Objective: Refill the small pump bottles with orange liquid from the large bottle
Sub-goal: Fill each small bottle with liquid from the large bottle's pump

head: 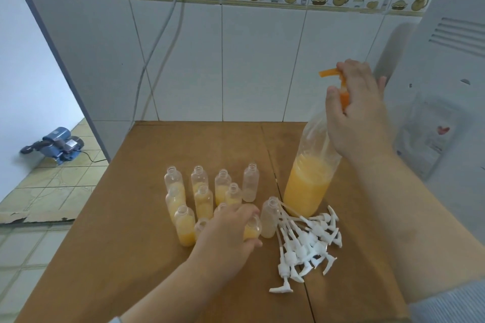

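A brown wooden table [157,244] stands against a white tiled wall. On it stands a cluster of small clear bottles [202,199] without caps, most partly filled with orange liquid. Just right of them lies a heap of white pump heads [307,244], and behind that heap stands a large bottle [307,186], about half full of orange liquid.

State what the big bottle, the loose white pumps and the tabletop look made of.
Large clear bottle: thin transparent plastic, seemingly; orange liquid shows through. Loose white pump heads: opaque moulded plastic, matte. Brown tabletop: probably matte fibreboard or cardboard; flat, seamed.
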Available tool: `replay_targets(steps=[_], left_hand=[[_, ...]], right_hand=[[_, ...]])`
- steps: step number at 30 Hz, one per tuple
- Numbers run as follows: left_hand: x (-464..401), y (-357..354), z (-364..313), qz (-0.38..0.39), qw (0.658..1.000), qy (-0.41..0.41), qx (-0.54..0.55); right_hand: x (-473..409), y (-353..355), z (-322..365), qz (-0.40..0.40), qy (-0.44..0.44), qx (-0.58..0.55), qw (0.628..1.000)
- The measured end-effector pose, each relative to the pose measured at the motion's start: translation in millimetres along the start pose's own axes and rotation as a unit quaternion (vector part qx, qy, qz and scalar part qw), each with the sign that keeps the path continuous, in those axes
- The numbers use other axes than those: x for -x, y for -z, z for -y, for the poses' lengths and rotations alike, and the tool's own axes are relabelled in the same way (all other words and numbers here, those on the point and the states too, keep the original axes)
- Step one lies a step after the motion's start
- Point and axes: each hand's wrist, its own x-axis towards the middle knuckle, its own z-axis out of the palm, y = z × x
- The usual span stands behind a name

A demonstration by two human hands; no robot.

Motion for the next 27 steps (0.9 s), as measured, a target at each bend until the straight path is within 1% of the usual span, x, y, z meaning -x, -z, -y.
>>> replay_targets(steps=[5,14,20,27], left_hand=[[0.4,-9.3,3.9,0.022,1.0,-0.005,-0.019],[-2.1,-20.1,9.9,0.023,0.997,-0.005,-0.068],[-6.3,-27.3,10.3,0.009,0.995,0.0,-0.097],[-11.0,-32.4,10.0,-0.013,0.989,-0.029,-0.145]], right_hand=[[0.7,0.5,2.2,-0.013,-0.012,-0.024,1.0],[1.4,0.0,1.2,-0.023,-0.014,-0.04,0.999],[-0.9,-2.5,2.2,-0.022,-0.015,-0.038,0.999],[-2.9,-0.5,1.2,-0.012,-0.01,-0.018,1.0]])
